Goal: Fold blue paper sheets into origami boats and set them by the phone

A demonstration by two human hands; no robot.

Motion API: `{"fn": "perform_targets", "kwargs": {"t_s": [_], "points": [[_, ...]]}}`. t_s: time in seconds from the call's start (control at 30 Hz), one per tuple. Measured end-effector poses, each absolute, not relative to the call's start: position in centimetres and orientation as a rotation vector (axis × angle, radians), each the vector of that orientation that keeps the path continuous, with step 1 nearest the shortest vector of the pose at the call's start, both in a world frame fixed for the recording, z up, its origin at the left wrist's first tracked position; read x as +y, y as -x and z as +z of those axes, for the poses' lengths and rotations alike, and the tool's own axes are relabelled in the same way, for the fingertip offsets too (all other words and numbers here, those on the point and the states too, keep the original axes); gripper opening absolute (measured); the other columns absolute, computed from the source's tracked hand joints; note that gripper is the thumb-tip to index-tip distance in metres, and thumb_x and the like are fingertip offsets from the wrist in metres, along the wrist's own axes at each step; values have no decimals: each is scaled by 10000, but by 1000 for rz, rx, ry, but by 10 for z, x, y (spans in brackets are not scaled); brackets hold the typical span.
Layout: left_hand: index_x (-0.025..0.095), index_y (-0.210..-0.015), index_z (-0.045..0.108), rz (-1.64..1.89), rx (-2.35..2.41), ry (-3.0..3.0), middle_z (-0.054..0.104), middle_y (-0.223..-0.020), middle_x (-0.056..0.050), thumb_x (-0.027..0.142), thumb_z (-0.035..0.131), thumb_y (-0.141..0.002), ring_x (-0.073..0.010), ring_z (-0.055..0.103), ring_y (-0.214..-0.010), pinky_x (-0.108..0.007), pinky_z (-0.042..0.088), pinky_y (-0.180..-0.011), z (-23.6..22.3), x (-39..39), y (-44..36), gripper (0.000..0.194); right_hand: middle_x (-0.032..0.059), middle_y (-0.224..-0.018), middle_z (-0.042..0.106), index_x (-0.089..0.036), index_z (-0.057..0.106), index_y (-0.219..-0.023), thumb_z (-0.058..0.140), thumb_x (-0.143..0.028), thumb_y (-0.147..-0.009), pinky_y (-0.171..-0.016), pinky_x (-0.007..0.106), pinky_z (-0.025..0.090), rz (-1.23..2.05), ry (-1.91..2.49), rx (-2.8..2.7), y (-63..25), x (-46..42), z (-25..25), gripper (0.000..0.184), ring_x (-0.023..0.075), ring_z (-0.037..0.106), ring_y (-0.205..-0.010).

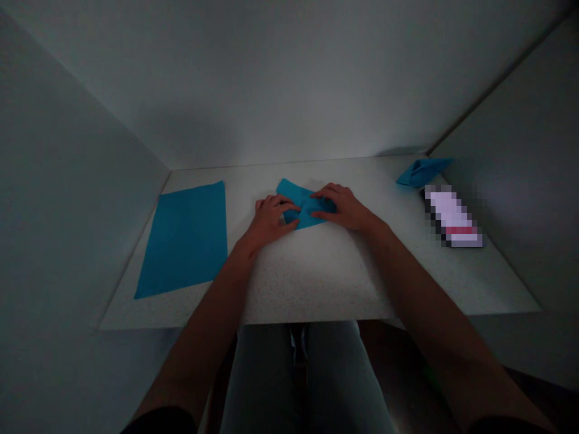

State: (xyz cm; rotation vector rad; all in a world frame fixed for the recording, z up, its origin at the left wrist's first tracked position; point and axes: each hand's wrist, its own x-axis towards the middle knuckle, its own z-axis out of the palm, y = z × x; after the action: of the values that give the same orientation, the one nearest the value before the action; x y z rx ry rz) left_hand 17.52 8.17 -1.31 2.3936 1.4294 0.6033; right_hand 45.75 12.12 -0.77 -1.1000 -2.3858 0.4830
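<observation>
A small piece of folded blue paper (304, 209) lies on the white speckled tabletop in front of me, creased and slightly raised in the middle. My left hand (272, 218) grips its left side, with the thumb at the near edge and the fingers bent over the top. On the right side, my right hand (342, 207) has its thumb and fingers closed in on the raised folds. Both hands cover parts of the paper, so some of its outline is hidden.
A flat sheet of blue paper (185, 235) lies at the left. A folded blue paper boat (423, 172) sits at the back right, just behind a phone (452, 217) with a lit, blurred screen. Pale walls (289, 78) enclose the back and both sides.
</observation>
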Motion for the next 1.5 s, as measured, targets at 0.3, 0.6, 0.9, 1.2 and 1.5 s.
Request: {"fn": "perform_targets", "kwargs": {"t_s": [0.3,0.6,0.9,1.2,1.5], "points": [[462,-1351,767,399,1120,-2450,626,-1598,41,146,544,-1016,-294,473,-1514,-576,284,-1233,-8,85,-170,511,99,-1572,633,-351,686,-1471,489,-568,-1091,-1166,592,411,358,1133,-2422,-465,120,-6,480,373,558,-1438],[375,-1092,857,568,1338,-2412,712,-1284,-37,163,595,-1006,-270,602,-1223,-529,339,-1130,-3,80,-176,347,120,-1469,678,-357,782,-1332,660,-584,-1010,-1125,612,406,505,1062,-2564,-455,115,-2,412,398,610,-1358],[341,-1170,815,561,1260,-2382,735,-1291,-44,499,848,-891,-304,619,-1256,-528,361,-1167,1,76,-175,322,118,-1254,645,-306,745,-1405,605,-425,-1037,-909,430,561,601,1166,-2396,-463,120,-2,412,244,678,-924],[332,-1460,673,469,1129,-2477,600,-1588,-93,613,977,-676,-375,514,-1472,-577,275,-1279,0,72,-172,887,117,-1260,674,-331,825,-1295,579,-381,-1048,-937,456,500,401,1134,-2540,-470,124,-5,352,279,654,-993],[304,-1405,693,551,1212,-2440,665,-1492,-80,371,824,-868,-307,615,-1394,-512,399,-1226,-1,76,-169,557,138,-1396,639,-347,822,-1243,703,-587,-977,-1030,595,395,248,1259,-2458,-477,119,-1,378,403,553,-1224]]}}
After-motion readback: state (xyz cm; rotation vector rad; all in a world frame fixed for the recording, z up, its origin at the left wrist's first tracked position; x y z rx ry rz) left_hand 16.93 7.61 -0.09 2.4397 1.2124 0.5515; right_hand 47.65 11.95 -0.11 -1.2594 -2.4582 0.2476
